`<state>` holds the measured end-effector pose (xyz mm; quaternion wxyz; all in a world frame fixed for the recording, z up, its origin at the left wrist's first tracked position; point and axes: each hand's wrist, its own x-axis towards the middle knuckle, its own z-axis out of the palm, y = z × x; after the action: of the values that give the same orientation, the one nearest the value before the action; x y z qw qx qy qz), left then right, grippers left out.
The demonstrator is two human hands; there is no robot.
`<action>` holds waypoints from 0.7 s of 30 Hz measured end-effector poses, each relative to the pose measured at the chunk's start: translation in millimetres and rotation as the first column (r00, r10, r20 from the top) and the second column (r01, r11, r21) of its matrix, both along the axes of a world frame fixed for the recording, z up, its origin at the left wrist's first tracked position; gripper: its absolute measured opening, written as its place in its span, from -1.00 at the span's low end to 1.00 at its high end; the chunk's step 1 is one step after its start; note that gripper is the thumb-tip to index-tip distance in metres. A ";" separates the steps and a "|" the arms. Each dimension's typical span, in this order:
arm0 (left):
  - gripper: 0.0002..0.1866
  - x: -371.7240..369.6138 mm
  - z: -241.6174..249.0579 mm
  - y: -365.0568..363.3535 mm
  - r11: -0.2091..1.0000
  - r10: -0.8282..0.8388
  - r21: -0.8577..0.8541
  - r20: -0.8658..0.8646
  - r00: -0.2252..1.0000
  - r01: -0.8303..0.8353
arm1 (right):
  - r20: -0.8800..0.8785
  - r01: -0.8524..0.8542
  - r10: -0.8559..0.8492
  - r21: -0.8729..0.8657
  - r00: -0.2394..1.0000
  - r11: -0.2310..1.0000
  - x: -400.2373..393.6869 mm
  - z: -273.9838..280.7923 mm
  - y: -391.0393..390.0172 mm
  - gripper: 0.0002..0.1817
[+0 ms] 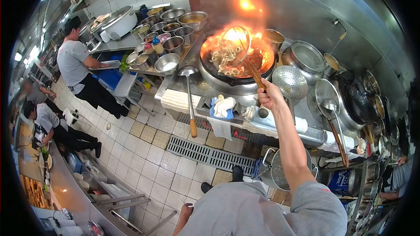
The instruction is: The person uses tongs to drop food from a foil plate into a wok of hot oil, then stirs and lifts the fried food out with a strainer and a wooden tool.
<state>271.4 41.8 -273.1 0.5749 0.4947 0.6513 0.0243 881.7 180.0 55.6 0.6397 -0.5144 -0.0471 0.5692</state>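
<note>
My right hand (272,95) is closed round the wooden handle of a wire skimmer (253,72). Its round head is over a wok (270,61) with tall orange flames in it. Pale, curly strips of food (223,53) lie at the skimmer's head, above or in the wok; flames hide where some of them rest. Low beside my body, my left hand (186,212) is partly in view with curled fingers. A small white bit shows at its fingertips, too small to name.
A ladle (189,98) lies across the counter edge, its handle sticking out. A perforated strainer (289,82) sits right of the wok. Metal bowls (167,64) and squeeze bottles stand at left. A large pot (286,172) is on the floor. Co-workers (76,61) stand at left.
</note>
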 end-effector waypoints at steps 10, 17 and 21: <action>-0.65 37.3 15.3 22.5 0.985 -0.166 -0.056 -0.098 0.981 0.161 | 0.340 0.133 -0.153 0.081 0.928 0.988 -3.5 37.1 -25.3 -0.76; -0.61 69.2 29.3 38.4 0.992 -0.124 -0.014 -0.004 0.992 0.124 | 0.136 0.150 -0.164 0.109 0.977 0.983 29.3 29.1 -41.4 -0.85; -0.61 83.7 41.4 37.8 0.992 -0.124 -0.020 -0.036 0.992 0.123 | 0.017 0.160 -0.164 0.138 0.986 0.977 45.1 24.8 -44.5 -0.86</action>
<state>355.1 79.7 -231.7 0.5675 0.5294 0.6300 -0.0262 926.7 135.5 80.4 0.7169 -0.4794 -0.0529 0.5034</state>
